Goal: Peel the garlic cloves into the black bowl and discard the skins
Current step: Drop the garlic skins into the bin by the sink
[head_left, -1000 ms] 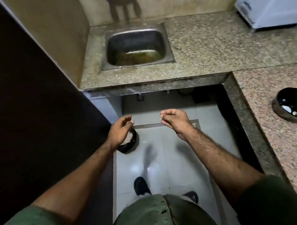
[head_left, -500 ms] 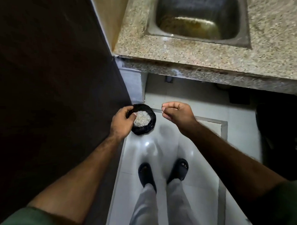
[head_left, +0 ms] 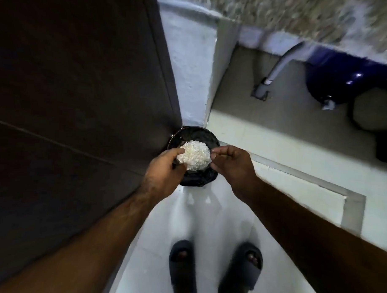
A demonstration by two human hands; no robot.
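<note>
The discard step is judged to be in hand: the left hand point(head_left: 163, 171) grips the rim of a small black container point(head_left: 193, 156) heaped with pale garlic skins point(head_left: 195, 155), held low above the floor point(head_left: 207, 214) beside a dark cabinet panel point(head_left: 80, 98). The right hand point(head_left: 229, 163) hovers at the container's right edge with fingertips drawn narrowly together, apparently pinching a skin fragment, though blur prevents confirmation. The next move calls for locating a waste receptacle, none being identifiable here, and tipping the container without scattering the light skins.
</note>
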